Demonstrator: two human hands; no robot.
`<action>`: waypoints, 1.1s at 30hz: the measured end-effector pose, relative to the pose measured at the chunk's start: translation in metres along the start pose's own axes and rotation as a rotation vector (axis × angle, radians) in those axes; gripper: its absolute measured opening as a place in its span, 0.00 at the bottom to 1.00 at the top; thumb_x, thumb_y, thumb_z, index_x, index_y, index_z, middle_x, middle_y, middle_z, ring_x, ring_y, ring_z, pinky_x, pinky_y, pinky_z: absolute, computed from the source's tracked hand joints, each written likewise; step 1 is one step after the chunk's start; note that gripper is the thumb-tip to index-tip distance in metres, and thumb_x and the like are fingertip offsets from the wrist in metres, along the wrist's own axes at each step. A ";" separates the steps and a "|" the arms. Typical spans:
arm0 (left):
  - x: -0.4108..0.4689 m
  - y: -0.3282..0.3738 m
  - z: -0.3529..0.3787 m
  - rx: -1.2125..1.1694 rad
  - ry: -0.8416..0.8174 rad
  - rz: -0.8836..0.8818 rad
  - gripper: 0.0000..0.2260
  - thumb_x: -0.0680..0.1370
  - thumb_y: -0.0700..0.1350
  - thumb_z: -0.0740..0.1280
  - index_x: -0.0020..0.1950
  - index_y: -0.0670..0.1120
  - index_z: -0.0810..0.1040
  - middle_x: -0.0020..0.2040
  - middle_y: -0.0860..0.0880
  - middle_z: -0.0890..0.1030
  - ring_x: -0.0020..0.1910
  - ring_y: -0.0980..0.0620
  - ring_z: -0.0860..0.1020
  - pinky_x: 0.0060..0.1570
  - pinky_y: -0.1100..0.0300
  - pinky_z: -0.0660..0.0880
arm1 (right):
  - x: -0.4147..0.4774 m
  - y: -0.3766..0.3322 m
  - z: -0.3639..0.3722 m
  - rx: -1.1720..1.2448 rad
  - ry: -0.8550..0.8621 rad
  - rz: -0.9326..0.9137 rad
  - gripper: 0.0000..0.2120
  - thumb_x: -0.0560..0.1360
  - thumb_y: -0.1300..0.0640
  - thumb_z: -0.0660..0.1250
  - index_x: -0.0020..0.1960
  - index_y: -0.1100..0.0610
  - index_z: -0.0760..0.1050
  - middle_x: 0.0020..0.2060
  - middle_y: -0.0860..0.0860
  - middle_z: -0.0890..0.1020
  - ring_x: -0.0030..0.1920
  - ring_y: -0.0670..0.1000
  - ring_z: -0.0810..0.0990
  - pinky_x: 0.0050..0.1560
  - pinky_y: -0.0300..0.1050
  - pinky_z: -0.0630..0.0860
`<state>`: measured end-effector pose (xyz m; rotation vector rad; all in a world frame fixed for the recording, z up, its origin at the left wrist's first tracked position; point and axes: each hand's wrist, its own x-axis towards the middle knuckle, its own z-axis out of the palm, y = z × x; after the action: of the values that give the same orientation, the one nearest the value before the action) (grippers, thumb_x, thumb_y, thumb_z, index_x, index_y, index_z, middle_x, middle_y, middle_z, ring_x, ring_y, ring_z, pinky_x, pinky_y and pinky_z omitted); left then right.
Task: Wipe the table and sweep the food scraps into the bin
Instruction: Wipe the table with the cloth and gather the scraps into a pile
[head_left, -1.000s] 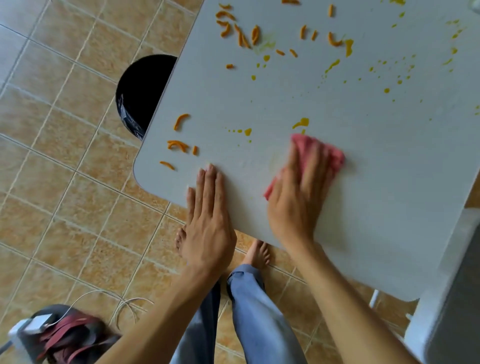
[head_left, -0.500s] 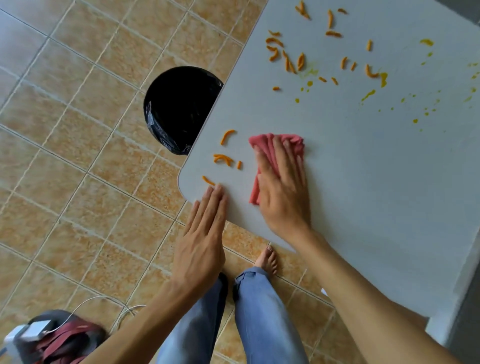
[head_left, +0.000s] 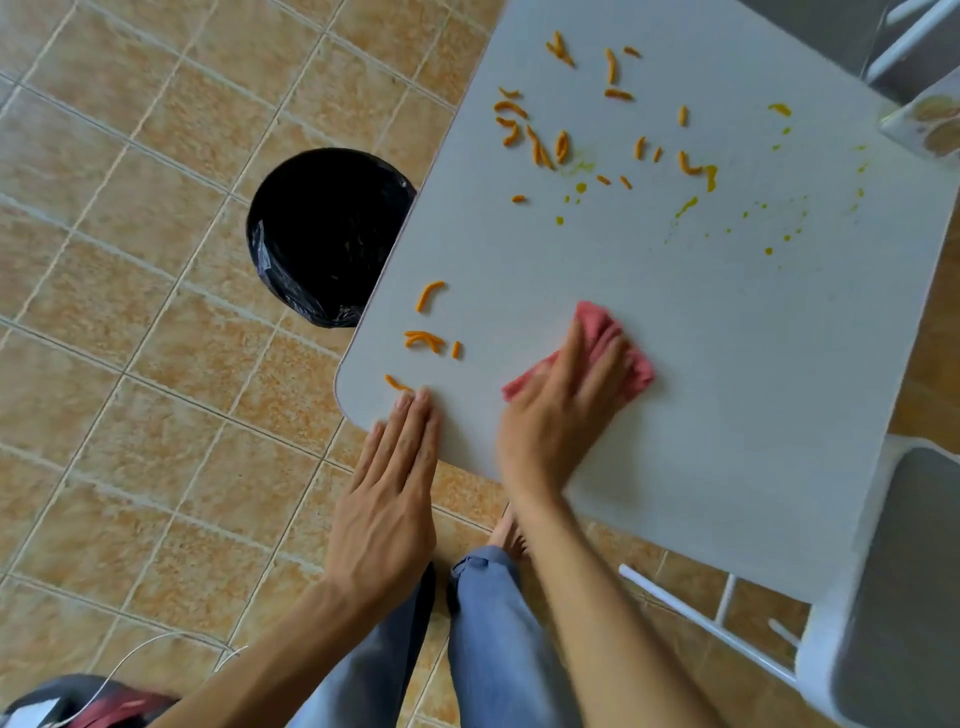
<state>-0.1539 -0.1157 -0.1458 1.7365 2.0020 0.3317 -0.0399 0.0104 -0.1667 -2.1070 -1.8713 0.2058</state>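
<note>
A grey table (head_left: 727, 364) carries orange food scraps: a small group near its left corner (head_left: 426, 338) and a bigger scatter further back (head_left: 545, 135), with yellow sauce drops (head_left: 769, 228) to the right. My right hand (head_left: 561, 410) presses flat on a pink cloth (head_left: 597, 332) on the table, right of the near scraps. My left hand (head_left: 395, 499) lies flat with fingers together, its fingertips on the table's near corner. A bin (head_left: 322, 234) with a black liner stands on the floor under the table's left edge.
A grey chair (head_left: 904, 597) with a white frame stands at the table's right side. A plate's edge (head_left: 930, 119) shows at the far right. A bag and white cable (head_left: 98, 696) lie on the tiled floor at bottom left. My legs are below the table edge.
My right hand swept the cloth left toward the near scraps, then back to the right. My left hand stayed at the table corner. The view shifted, so the bin shows more fully.
</note>
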 end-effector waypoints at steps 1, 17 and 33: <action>0.000 -0.001 0.000 -0.004 -0.008 0.014 0.34 0.72 0.32 0.59 0.79 0.38 0.55 0.81 0.41 0.54 0.80 0.45 0.52 0.77 0.47 0.53 | -0.014 -0.012 0.001 0.006 -0.059 -0.065 0.26 0.81 0.59 0.59 0.78 0.57 0.66 0.78 0.65 0.62 0.80 0.66 0.59 0.77 0.67 0.58; 0.067 0.051 0.006 -0.087 0.012 0.133 0.28 0.75 0.32 0.56 0.76 0.38 0.63 0.78 0.42 0.62 0.78 0.45 0.59 0.75 0.51 0.56 | 0.110 0.031 -0.007 -0.030 -0.352 -0.731 0.31 0.78 0.54 0.57 0.81 0.52 0.61 0.81 0.58 0.58 0.82 0.60 0.54 0.79 0.63 0.55; 0.240 0.194 0.070 0.010 0.118 0.192 0.24 0.80 0.40 0.55 0.76 0.37 0.62 0.79 0.40 0.60 0.79 0.43 0.57 0.76 0.46 0.55 | 0.178 0.243 -0.068 -0.117 0.058 0.143 0.25 0.83 0.58 0.55 0.79 0.59 0.65 0.78 0.64 0.64 0.79 0.66 0.62 0.76 0.66 0.61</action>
<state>0.0269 0.1438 -0.1596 1.9616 1.9221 0.4988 0.2337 0.1530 -0.1637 -2.3019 -1.7399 0.0677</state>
